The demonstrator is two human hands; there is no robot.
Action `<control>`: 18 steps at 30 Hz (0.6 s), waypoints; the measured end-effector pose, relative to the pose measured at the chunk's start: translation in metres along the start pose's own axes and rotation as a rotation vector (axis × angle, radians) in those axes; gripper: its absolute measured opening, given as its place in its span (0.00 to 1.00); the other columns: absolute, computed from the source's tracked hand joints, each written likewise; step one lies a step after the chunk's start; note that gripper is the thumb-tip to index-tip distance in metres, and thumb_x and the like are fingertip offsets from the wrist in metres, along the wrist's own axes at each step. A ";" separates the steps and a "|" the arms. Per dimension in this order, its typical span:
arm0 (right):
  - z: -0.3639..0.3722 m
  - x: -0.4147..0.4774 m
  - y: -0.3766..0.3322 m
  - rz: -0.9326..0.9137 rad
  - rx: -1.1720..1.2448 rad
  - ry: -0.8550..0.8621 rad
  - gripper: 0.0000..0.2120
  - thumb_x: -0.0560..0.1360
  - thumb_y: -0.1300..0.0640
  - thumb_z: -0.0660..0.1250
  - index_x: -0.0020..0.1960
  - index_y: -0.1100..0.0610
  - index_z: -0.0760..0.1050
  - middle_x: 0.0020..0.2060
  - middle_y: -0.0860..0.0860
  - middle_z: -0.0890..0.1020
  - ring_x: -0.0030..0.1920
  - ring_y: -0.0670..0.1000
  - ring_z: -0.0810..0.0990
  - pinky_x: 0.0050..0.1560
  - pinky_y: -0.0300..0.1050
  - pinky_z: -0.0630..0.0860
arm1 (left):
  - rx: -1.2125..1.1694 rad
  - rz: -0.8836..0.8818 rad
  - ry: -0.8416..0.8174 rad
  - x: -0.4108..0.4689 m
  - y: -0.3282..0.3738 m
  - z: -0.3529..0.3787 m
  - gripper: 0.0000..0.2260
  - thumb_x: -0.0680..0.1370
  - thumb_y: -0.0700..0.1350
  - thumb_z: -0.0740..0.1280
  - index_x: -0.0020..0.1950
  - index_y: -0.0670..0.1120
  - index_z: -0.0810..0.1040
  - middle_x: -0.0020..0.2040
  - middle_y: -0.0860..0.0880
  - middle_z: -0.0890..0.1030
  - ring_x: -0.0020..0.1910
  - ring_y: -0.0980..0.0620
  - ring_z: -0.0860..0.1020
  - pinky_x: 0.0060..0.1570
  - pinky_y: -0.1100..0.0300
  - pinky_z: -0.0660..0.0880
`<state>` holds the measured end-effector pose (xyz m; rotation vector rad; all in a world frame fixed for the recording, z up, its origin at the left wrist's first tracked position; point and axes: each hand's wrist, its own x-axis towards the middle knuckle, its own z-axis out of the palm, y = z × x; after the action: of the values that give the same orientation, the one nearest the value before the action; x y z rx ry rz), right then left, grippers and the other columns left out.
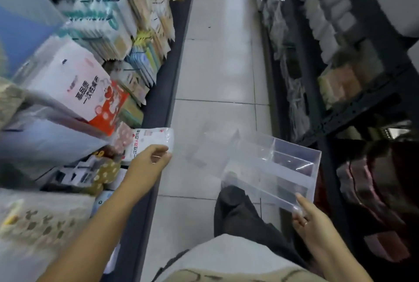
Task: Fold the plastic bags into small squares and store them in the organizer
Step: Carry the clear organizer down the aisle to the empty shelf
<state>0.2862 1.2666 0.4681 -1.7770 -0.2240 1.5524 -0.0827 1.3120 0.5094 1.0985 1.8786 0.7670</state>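
Observation:
I stand in a shop aisle. My left hand [152, 159] grips the near edge of a clear plastic packet [151, 140] with white contents and red print, held by the left shelf's edge. My right hand [310, 220] holds the near corner of a clear plastic organizer [281, 166] with several divided compartments, raised over the floor at lower right. The compartments look bare. No loose plastic bag can be made out; the frame is blurred.
Shelves of packaged goods [95, 73] line the left side, with a dark shelf edge [158, 109] along the aisle. A dark metal rack [340, 77] of wrapped items stands at right. Grey floor tiles [217, 66] run between them. My dark trouser leg [238, 213] is below.

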 end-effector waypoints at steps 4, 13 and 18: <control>0.058 0.082 -0.099 0.015 -0.031 -0.014 0.10 0.72 0.50 0.71 0.49 0.54 0.80 0.31 0.48 0.77 0.29 0.47 0.72 0.29 0.38 0.72 | -0.071 -0.046 0.040 0.096 0.056 0.032 0.07 0.78 0.42 0.67 0.56 0.46 0.78 0.49 0.54 0.80 0.47 0.61 0.76 0.43 0.71 0.70; 0.243 0.256 -0.331 -0.035 -0.173 -0.072 0.09 0.73 0.50 0.71 0.48 0.54 0.75 0.46 0.51 0.75 0.37 0.48 0.76 0.33 0.38 0.75 | -0.117 -0.236 0.094 0.298 0.103 0.026 0.05 0.77 0.40 0.68 0.52 0.47 0.79 0.49 0.53 0.81 0.51 0.54 0.79 0.51 0.62 0.71; 0.358 0.357 -0.421 -0.030 -0.175 -0.149 0.22 0.73 0.49 0.71 0.62 0.58 0.75 0.49 0.50 0.76 0.34 0.45 0.75 0.31 0.36 0.75 | -0.094 -0.318 0.147 0.447 0.111 -0.003 0.05 0.77 0.39 0.68 0.52 0.47 0.78 0.48 0.52 0.80 0.52 0.48 0.78 0.48 0.61 0.70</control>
<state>0.1907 1.9172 0.4628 -1.7817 -0.4691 1.6886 -0.1718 1.7599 0.4487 0.6775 2.0531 0.7589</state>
